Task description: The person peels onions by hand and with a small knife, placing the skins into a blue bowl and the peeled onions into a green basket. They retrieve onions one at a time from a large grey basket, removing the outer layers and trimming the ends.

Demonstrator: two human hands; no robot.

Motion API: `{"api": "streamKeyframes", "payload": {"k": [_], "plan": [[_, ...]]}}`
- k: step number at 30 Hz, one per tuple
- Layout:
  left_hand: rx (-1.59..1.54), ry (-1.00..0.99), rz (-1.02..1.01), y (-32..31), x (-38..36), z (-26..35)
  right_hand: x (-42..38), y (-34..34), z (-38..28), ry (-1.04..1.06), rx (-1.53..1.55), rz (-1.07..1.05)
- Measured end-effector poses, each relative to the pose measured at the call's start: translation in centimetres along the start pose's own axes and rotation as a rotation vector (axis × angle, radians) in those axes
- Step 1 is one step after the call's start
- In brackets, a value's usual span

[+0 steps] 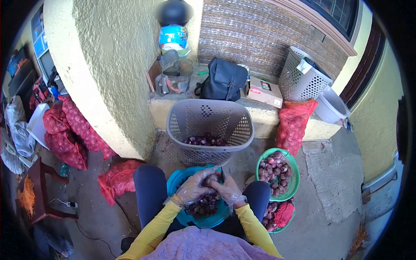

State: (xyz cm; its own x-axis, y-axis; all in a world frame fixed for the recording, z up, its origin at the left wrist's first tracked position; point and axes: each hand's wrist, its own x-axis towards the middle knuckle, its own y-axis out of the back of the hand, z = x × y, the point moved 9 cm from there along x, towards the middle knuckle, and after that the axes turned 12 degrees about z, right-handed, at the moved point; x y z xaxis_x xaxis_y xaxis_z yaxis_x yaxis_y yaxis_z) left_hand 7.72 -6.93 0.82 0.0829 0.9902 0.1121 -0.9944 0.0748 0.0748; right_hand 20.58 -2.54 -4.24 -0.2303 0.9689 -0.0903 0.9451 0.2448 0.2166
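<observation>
Both my hands wear clear plastic gloves and meet over a blue bowl [178, 180] of onion skins on my lap. My left hand [193, 187] is closed around a small red onion [211, 178]. My right hand [227, 190] grips a small knife [222, 173], its blade pointing up beside the onion. Just beyond my knees stands a grey laundry basket [210, 119] with peeled onions at its bottom.
A green bowl of onions [277, 173] sits to my right, above another bowl with a red bag [281, 214]. Red mesh sacks [69, 130] lie left and one [294, 123] leans on the ledge. A black bag [223, 80], a blender [173, 76] and a white basket [303, 78] stand on the ledge.
</observation>
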Motion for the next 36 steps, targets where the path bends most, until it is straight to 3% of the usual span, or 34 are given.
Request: {"api": "streamKeyframes", "payload": {"k": [6, 8, 10, 12, 15, 20, 22, 26, 28, 32, 34, 36], "plan": [[-0.130, -0.065, 0.218, 1.2, -1.3, -2.9, -2.3, -0.7, -4.7, 0.031, 0.131, -0.069], [-0.027, -0.040, 0.256, 2.0, -2.1, -0.7, -3.1, -0.5, -4.7, -0.170, 0.125, -0.071], [-0.538, 0.086, 0.228, 2.1, -2.5, 0.0, -3.1, 0.0, -5.2, -0.096, 0.039, -0.043], [-0.563, 0.056, 0.241, 2.5, -2.8, 1.0, -3.7, 0.6, -5.0, -0.212, 0.210, 0.006], [-0.594, 0.132, 0.334, 3.2, -2.7, 1.9, -3.2, 0.7, -3.2, -0.162, 0.267, -0.040], [-0.609, 0.180, 0.317, 2.9, -1.3, 3.3, -2.3, 0.9, -1.4, -0.235, 0.450, -0.076], [-0.642, 0.116, 0.320, 2.9, -1.0, 4.1, -1.6, 1.4, -2.2, -0.052, 0.363, -0.045], [-0.704, 0.147, 0.345, 2.9, -0.1, 3.4, -2.1, 2.0, -2.1, -0.082, 0.406, -0.027], [-0.733, 0.238, 0.290, 2.2, -0.1, 3.3, -1.8, 3.0, -2.9, 0.155, 0.097, 0.033], [-0.685, 0.209, 0.256, 1.4, 0.8, 4.3, -3.0, 3.4, -5.7, -0.044, 0.087, -0.021], [-0.759, 0.198, 0.363, 1.9, 1.4, 3.9, -2.8, 3.4, -8.1, 0.177, 0.051, 0.039], [-0.760, 0.209, 0.349, 2.0, 1.7, 4.6, -1.7, 3.6, -8.3, 0.215, 0.004, 0.036]]}}
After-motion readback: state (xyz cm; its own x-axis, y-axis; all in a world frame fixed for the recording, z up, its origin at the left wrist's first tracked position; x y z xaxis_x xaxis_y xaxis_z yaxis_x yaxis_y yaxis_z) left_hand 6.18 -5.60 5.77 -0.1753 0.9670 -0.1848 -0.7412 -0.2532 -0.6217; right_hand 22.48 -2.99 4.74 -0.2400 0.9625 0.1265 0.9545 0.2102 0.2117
